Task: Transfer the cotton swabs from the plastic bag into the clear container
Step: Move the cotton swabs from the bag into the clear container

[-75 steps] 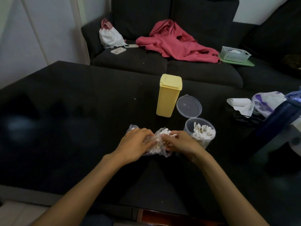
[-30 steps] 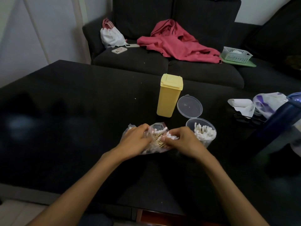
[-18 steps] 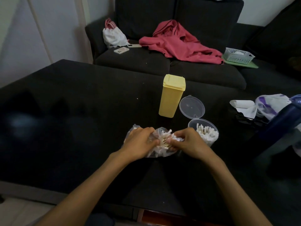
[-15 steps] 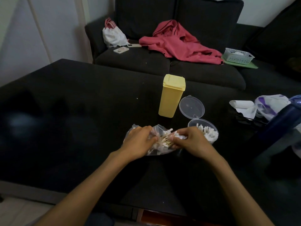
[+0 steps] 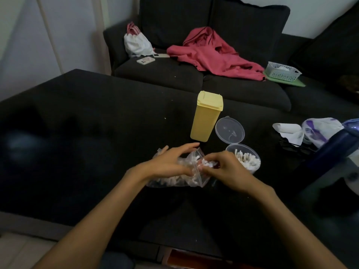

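From the head view we look down at a dark bench (image 5: pixel 81 133) whose left part is blurred and gives almost no detail. Near the middle lies the plastic bag (image 5: pixel 175 176), crumpled and see-through, with white cotton swabs (image 5: pixel 171 179) inside it; how many are there we cannot tell, because the left hand (image 5: pixel 168 165) covers most of the bag. This hand rests on top of the bag with its fingers (image 5: pixel 186 147) spread and nearly straight, pointing to the far side. The right hand (image 5: pixel 223 167) is just beside it, at the open mouth of the bag. Its fingers (image 5: pixel 211 158) are curled and pinch a small bunch of swabs whose white tips show between the two hands; the thumb is hard to make out.

Just right of the right hand stands the clear container (image 5: pixel 250 166), partly hidden behind that hand, with swabs standing upright in it. Its round lid (image 5: pixel 229 132) is open and leans back, joined at the rim. A yellow box (image 5: pixel 206 117) with a closed top stands just behind the bag.

At the right edge a dark blue object (image 5: pixel 338 148) is cut off by the frame, and beside it lie white paper (image 5: pixel 289 131) and a white and purple bag (image 5: pixel 320 131). Behind the bench is a dark sofa (image 5: pixel 242 94) with a pink garment (image 5: pixel 213 53), a white pouch (image 5: pixel 138 43) and a small basket (image 5: pixel 282 71).
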The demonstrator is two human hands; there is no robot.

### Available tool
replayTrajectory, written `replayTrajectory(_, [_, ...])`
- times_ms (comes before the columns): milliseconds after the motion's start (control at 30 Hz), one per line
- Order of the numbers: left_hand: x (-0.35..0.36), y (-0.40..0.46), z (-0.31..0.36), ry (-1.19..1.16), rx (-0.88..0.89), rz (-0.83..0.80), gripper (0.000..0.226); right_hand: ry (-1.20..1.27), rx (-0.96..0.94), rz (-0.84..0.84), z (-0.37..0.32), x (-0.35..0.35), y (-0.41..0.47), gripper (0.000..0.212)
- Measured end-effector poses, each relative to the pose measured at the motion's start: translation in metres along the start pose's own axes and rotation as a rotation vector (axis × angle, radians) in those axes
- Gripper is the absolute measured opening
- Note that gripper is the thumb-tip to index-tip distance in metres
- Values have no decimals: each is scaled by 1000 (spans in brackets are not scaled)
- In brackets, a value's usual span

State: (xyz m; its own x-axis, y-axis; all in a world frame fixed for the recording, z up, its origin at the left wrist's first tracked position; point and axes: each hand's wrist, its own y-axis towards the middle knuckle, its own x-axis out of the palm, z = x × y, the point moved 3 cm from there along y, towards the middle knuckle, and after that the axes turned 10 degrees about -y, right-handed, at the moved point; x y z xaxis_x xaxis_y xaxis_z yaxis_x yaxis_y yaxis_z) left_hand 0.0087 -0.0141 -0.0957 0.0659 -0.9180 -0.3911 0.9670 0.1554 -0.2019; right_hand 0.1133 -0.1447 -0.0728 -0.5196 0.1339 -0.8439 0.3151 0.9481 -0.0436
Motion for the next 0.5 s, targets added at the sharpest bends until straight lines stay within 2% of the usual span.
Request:
replayTrajectory(67, [2, 1, 4, -100, 13, -59, 74, -23, -30, -18, 1, -2, 0, 12])
replayTrajectory(167, [2, 1, 7, -64, 66, -103, 53, -115, -81, -23, 0, -3, 1, 16])
replayTrajectory(300, [-2, 2, 2, -40, 118, 5, 27, -213, -129, 27, 1, -5, -1, 19])
replayTrajectory(500, [-1, 1, 1, 87, 148, 144, 23, -184, -105, 80, 7, -6, -9, 20])
